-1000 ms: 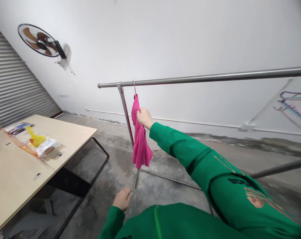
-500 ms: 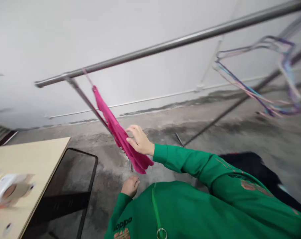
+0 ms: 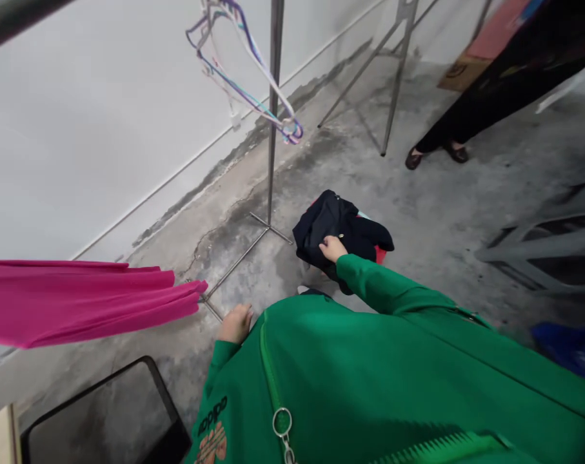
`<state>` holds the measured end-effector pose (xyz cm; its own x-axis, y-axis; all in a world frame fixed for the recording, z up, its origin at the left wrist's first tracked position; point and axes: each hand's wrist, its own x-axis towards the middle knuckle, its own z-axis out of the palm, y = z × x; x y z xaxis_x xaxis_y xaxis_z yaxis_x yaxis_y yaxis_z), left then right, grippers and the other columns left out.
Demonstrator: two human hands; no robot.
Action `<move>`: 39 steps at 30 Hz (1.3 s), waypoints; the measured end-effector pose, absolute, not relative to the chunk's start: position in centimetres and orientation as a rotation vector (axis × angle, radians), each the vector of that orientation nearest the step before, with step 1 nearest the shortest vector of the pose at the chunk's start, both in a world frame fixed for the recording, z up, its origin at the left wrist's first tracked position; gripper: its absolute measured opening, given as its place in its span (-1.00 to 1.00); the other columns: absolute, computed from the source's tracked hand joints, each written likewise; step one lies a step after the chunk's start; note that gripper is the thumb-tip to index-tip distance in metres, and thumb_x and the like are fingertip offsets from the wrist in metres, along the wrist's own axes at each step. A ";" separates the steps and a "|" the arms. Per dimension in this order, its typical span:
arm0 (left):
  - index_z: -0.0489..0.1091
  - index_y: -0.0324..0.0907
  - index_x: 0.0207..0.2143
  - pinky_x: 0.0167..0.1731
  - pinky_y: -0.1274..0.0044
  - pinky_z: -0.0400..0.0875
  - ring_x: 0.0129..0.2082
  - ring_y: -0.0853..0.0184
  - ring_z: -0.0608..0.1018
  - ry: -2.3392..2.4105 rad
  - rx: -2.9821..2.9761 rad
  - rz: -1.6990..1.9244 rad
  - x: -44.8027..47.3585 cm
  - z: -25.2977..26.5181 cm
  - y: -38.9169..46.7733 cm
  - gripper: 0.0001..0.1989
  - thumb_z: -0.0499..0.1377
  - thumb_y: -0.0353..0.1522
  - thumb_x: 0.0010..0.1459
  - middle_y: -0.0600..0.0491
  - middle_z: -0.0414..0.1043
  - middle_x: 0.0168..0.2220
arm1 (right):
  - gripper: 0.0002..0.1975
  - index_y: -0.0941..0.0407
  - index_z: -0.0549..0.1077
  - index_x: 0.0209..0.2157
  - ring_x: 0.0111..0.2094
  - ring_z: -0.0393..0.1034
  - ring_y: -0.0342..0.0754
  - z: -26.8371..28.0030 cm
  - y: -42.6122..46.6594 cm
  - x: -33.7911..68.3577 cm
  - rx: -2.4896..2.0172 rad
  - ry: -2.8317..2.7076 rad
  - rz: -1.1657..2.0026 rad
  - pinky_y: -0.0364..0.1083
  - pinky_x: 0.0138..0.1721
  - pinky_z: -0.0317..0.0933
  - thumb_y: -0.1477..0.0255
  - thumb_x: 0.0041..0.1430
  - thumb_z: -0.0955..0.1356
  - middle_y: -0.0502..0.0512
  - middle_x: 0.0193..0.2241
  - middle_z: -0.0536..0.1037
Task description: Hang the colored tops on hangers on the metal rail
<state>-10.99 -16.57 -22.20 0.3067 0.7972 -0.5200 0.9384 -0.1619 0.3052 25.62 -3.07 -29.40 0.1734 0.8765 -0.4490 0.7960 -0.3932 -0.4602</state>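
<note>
Going by the metal pole (image 3: 271, 142) for places here. Got the right hand (image 3: 334, 249) on a heap of dark clothes (image 3: 362, 232), just right of the pole's foot and pretty low down. Bunched up rather than flat, longest roughly crosswise to the pole, with one rounded end pointing away from it, and a bit of something red (image 3: 381, 254) peeking out under that end. Folded in with fingertips against the cloth, but honestly can't tell whether clamped on any of it. Below the pole's foot and slightly left, a left hand (image 3: 235, 322) in a loose fist, near the hem of a pink garment (image 3: 93, 299). Stretched out long and sideways in this view, left of the pole, with hem aimed roughly toward its foot. Up high, right by the pole, a bunch of thin hangers (image 3: 253, 77). Well right of it, another person's dark trousers (image 3: 509, 77).
</note>
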 end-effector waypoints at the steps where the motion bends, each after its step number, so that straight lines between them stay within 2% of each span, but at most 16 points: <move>1: 0.32 -0.26 0.04 0.00 0.37 0.39 0.03 0.16 0.48 1.543 1.993 -0.337 -10.0 -22.1 -16.3 -0.65 -0.08 -0.36 0.29 -0.19 0.43 0.00 | -0.58 0.46 0.27 0.05 0.01 0.27 0.04 -29.9 -2.1 27.3 -2.369 -1.563 0.993 -0.06 0.03 0.12 0.47 0.23 0.23 0.58 0.02 0.31; 3: 0.31 -0.26 0.06 -0.03 0.38 0.40 0.00 0.16 0.50 1.566 1.959 -0.368 -8.0 -21.9 -15.9 -0.64 -0.09 -0.35 0.30 -0.18 0.43 -0.01 | -0.51 0.53 0.22 0.07 0.05 0.25 0.09 -31.0 0.0 29.6 -2.452 -1.409 0.990 -0.04 0.06 0.10 0.42 0.24 0.25 0.66 0.05 0.25; 6: 0.31 -0.24 0.07 -0.06 0.40 0.40 -0.02 0.17 0.51 1.605 1.892 -0.402 -4.9 -21.8 -15.6 -0.63 -0.10 -0.34 0.31 -0.17 0.43 0.00 | -0.43 0.52 0.24 0.07 0.10 0.23 0.15 -33.0 3.0 31.0 -2.524 -1.238 1.067 0.00 0.12 0.09 0.34 0.20 0.32 0.64 0.06 0.26; 8: 0.32 -0.23 0.06 -0.09 0.43 0.40 -0.04 0.18 0.53 1.630 1.840 -0.421 -2.9 -21.8 -15.8 -0.64 -0.08 -0.35 0.30 -0.16 0.44 -0.02 | -0.43 0.40 0.25 0.11 0.14 0.20 0.16 -34.3 4.7 30.9 -2.565 -1.124 1.107 0.10 0.16 0.08 0.30 0.19 0.34 0.49 0.11 0.27; 11: 0.34 -0.20 0.04 -0.15 0.48 0.41 -0.09 0.21 0.55 1.655 1.769 -0.437 -0.8 -21.6 -16.5 -0.66 -0.05 -0.34 0.29 -0.11 0.48 -0.07 | -0.53 0.19 0.28 0.11 0.13 0.22 0.10 -35.6 6.5 30.6 -2.564 -0.948 1.168 0.21 0.14 0.13 0.28 0.22 0.32 0.24 0.12 0.29; 15: 0.34 -0.19 0.04 -0.14 0.50 0.41 -0.08 0.24 0.55 1.695 1.725 -0.430 0.0 -21.4 -17.5 -0.67 -0.06 -0.36 0.29 -0.10 0.47 -0.05 | -0.64 0.18 0.35 0.02 -0.01 0.34 -0.01 -36.0 7.0 31.2 -2.334 -0.768 1.296 0.10 0.00 0.29 0.30 0.24 0.31 0.18 0.01 0.39; 19: 0.35 -0.24 0.02 -0.10 0.46 0.41 -0.06 0.22 0.53 1.712 1.759 -0.384 -0.4 -21.2 -17.4 -0.67 -0.06 -0.38 0.28 -0.15 0.45 -0.03 | -0.76 0.22 0.41 -0.12 -0.17 0.41 -0.09 -34.7 5.2 33.1 -1.994 -0.565 1.313 -0.02 -0.14 0.36 0.38 0.22 0.33 0.11 -0.16 0.48; 22: 0.37 -0.22 -0.01 -0.12 0.43 0.43 -0.09 0.21 0.54 1.678 1.825 -0.309 -0.7 -21.1 -16.4 -0.68 -0.05 -0.36 0.27 -0.14 0.47 -0.06 | -0.86 0.21 0.41 -0.33 -0.33 0.45 -0.08 -32.5 3.0 34.5 -1.747 -0.414 1.307 -0.05 -0.27 0.40 0.54 -0.02 0.33 0.03 -0.40 0.52; 24: 0.38 -0.21 -0.03 -0.13 0.42 0.45 -0.12 0.23 0.55 1.634 1.874 -0.239 -0.8 -21.0 -15.3 -0.69 -0.05 -0.35 0.27 -0.12 0.48 -0.09 | -0.82 0.17 0.39 -0.46 -0.38 0.47 -0.03 -30.6 1.5 35.3 -1.591 -0.368 1.313 -0.02 -0.30 0.41 0.58 -0.24 0.29 0.00 -0.52 0.51; 28: 0.37 -0.23 -0.01 -0.02 0.40 0.42 -0.05 0.25 0.52 1.512 1.956 -0.079 0.0 -20.3 -12.2 -0.68 -0.03 -0.33 0.26 -0.13 0.46 -0.05 | -0.78 0.14 0.38 -0.57 -0.35 0.50 0.04 -25.8 -1.7 35.8 -1.347 -0.369 1.318 0.06 -0.23 0.43 0.58 -0.44 0.27 0.02 -0.56 0.52; 30: 0.25 -0.26 0.12 0.09 0.33 0.35 0.06 0.20 0.46 1.433 1.989 0.060 1.2 -19.6 -10.4 -0.55 0.06 -0.26 0.21 -0.20 0.33 0.11 | -0.78 0.12 0.41 -0.59 -0.33 0.51 0.06 -23.0 -3.8 35.1 -1.186 -0.402 1.336 0.07 -0.20 0.42 0.58 -0.46 0.30 0.02 -0.55 0.54; 33: -0.02 -0.31 0.27 0.21 0.19 0.17 0.25 0.02 0.25 1.291 1.976 0.408 4.4 -18.2 -8.0 -0.08 0.26 -0.08 -0.02 -0.32 0.03 0.29 | -0.78 0.09 0.46 -0.57 -0.36 0.52 0.06 -19.1 -7.5 32.4 -0.982 -0.493 1.451 0.06 -0.21 0.43 0.57 -0.44 0.37 0.01 -0.56 0.55; 35: 0.02 -0.33 0.25 0.21 0.17 0.17 0.24 -0.02 0.25 1.221 1.881 0.612 6.8 -17.2 -7.0 0.02 0.31 0.00 -0.13 -0.33 0.14 0.24 | -0.82 0.09 0.46 -0.60 -0.38 0.52 0.06 -17.0 -9.9 29.9 -0.934 -0.556 1.551 0.04 -0.24 0.43 0.56 -0.43 0.41 0.00 -0.60 0.53; 37: 0.20 -0.32 0.15 0.13 0.19 0.30 0.12 0.00 0.40 1.203 1.740 0.763 8.5 -16.2 -6.8 -0.08 0.29 0.06 -0.15 -0.27 0.38 0.06 | -0.87 0.10 0.45 -0.65 -0.38 0.52 0.05 -15.4 -11.6 27.5 -0.851 -0.637 1.664 0.02 -0.25 0.43 0.53 -0.39 0.44 0.02 -0.62 0.52; 39: 0.33 -0.27 0.03 0.01 0.25 0.43 -0.02 0.05 0.50 1.230 1.631 0.908 8.9 -14.9 -7.0 -0.22 0.26 0.07 -0.11 -0.19 0.50 -0.11 | -0.91 0.12 0.46 -0.65 -0.37 0.52 0.04 -14.2 -12.6 25.5 -0.718 -0.739 1.772 0.00 -0.26 0.41 0.47 -0.32 0.45 0.05 -0.60 0.53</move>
<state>8.92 -7.01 -14.92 0.2440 0.9687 0.0456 0.3292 -0.1270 0.9357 25.50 -12.61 -14.22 -0.2818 0.9517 -0.1219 -0.5828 -0.2707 -0.7662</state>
